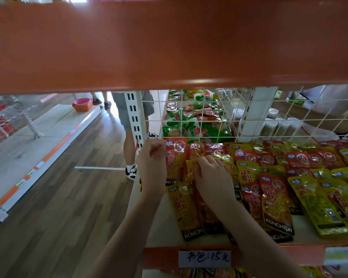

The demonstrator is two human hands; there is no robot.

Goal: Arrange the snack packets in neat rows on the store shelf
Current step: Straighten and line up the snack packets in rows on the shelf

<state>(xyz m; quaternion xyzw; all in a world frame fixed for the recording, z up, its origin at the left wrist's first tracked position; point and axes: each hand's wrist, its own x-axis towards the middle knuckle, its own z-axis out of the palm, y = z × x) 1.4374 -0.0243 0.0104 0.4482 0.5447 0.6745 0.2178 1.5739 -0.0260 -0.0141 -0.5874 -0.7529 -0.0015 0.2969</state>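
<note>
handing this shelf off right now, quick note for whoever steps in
Left hand: fingers curled at the shelf's left end, against a red packet; a grip can't be confirmed.
Right hand: on the overlapping packets beside it, fingers hidden.
Packets: red and yellow, lying flat across the shelf, overlapping and skewed, especially the yellow packets on the right.
Done: no neat row yet.
Left: straighten everything into rows.

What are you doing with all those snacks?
A person is tidying red and yellow snack packets on a store shelf. The left hand grips a red packet at the shelf's left end, and the right hand rests, fingers curled, on the packets beside it. The packets further right lie overlapping and crooked, not yet in neat rows. A handwritten price tag sits on the front edge.
</note>
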